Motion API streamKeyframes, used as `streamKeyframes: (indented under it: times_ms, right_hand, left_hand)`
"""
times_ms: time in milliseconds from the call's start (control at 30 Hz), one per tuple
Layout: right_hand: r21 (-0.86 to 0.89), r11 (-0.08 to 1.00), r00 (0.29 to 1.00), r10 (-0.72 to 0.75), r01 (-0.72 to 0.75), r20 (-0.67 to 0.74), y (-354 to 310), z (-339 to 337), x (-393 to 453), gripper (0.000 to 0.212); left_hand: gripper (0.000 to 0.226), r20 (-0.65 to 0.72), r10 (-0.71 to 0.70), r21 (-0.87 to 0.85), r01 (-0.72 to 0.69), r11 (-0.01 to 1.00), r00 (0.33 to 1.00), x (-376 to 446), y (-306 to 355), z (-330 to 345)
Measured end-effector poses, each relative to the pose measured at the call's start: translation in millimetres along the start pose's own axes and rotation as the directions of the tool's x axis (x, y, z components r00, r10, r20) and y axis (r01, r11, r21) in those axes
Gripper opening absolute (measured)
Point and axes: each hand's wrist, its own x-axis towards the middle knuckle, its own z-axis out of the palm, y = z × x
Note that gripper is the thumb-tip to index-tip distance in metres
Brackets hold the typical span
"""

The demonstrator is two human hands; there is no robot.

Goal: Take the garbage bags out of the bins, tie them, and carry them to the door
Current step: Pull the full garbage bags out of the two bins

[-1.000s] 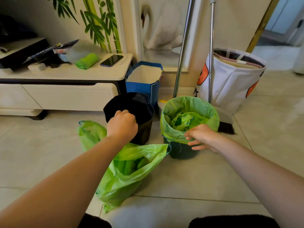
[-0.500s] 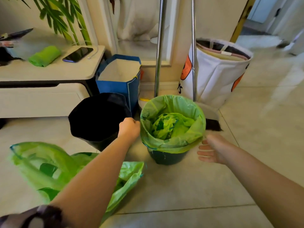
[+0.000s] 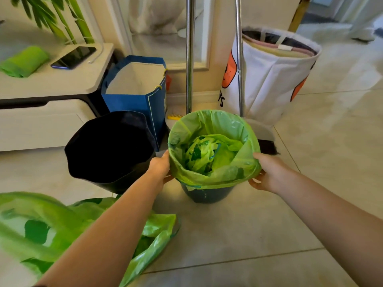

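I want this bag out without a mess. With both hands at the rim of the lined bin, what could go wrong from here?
1. The green liner is folded over the small bin; a fast pull by the left hand and right hand may lift or tip the bin.
2. The two metal poles stand right behind and could be knocked.
3. The loose green bag on the floor lies open and untied; it may spill or get stepped on.

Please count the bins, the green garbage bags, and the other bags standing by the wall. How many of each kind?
Bins: 2, black bin, dark bin
Green garbage bags: 2, lining bag, floor bag
Other bags: 2, blue bag, white bag
Total: 6
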Motion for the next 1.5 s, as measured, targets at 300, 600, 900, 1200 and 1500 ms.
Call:
streamKeyframes:
  times_ms: [300,600,900,1200,1500]
  right_hand:
    - [0.016,0.934,0.934,-0.357,0.357,-0.007,-25,5,-19,0.017]
    - [-0.009,0.862,0.861,-0.506,0.506,-0.048,-43,10,-47,0.023]
    - [-0.124,0.944,0.933,-0.322,0.304,-0.164,-20,-27,-26,0.012]
    - [-0.188,0.950,0.968,-0.239,0.248,0.069,-19,-14,-35,0.025]
    - [-0.028,0.894,0.890,-0.447,0.446,-0.088,-74,5,-51,0.033]
  left_hand:
    - [0.020,-0.108,0.255,-0.050,-0.261,0.964,0.961,-28,42,-2]
    - [0.011,-0.185,0.441,-0.054,-0.457,0.888,0.878,-59,82,-7]
    - [0.013,-0.208,0.255,0.165,-0.223,0.961,0.944,-38,59,-58]
    - [0.028,0.085,0.236,0.275,-0.250,0.928,0.968,-57,66,-55]
    - [0.014,-0.041,0.430,0.051,-0.428,0.902,0.902,-83,108,-38]
